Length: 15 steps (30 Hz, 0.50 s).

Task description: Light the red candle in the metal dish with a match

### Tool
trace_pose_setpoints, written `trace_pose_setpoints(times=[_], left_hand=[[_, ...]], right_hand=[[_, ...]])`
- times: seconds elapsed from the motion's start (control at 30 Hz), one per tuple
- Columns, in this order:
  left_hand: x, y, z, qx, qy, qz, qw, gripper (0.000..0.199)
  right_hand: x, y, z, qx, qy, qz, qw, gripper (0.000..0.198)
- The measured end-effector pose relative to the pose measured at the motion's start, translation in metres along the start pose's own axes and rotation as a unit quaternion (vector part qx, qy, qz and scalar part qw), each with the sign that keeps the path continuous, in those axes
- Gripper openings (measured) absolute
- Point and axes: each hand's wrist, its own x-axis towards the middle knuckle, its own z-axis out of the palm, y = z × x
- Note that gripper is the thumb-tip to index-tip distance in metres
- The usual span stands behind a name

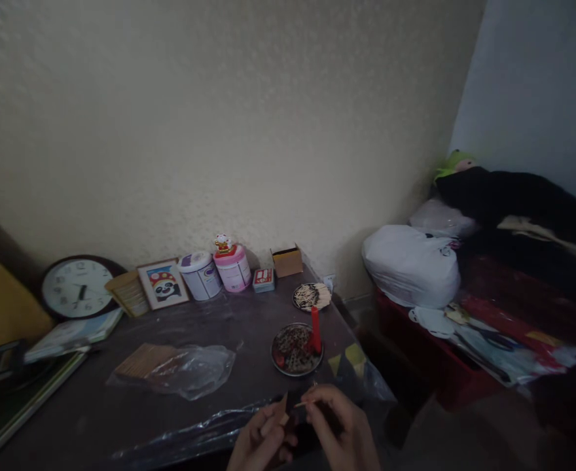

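At the bottom of the view my left hand (261, 437) holds a small flat box, likely a matchbox (283, 411), near the table's front edge. My right hand (340, 428) pinches a thin wooden stick (302, 404) against that box. Just beyond the hands a round metal dish (296, 350) holds a red candle (315, 329) standing upright among dark bits. A second small dish (311, 296) with several pale sticks lies further back.
A dark table (96, 409) under clear plastic carries a clear bag of wooden sticks (170, 366), a wall clock (78, 288), a panda picture (163, 283), two tins (218, 271), a cardboard box (287, 260). Right: a white bag (410, 265) and dark clothes on red furniture.
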Motion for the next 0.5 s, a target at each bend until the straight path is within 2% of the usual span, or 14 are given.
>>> trace_pose_setpoints(times=[0.17, 0.33, 0.5], left_hand=[[0.0022, -0.0053, -0.0035, 0.008, 0.0, -0.002, 1.0, 0.047], [0.0031, -0.0074, -0.0057, 0.012, 0.01, 0.001, 1.0, 0.046], [-0.002, -0.0006, -0.0001, 0.039, 0.0, 0.016, 0.999, 0.045]], right_hand=[[-0.0013, -0.0065, -0.0007, -0.024, -0.03, -0.068, 0.997, 0.013], [-0.0031, -0.0057, 0.0005, -0.03, -0.041, -0.068, 0.996, 0.013], [-0.0026, -0.0012, -0.0015, -0.042, -0.002, -0.08, 0.996, 0.012]])
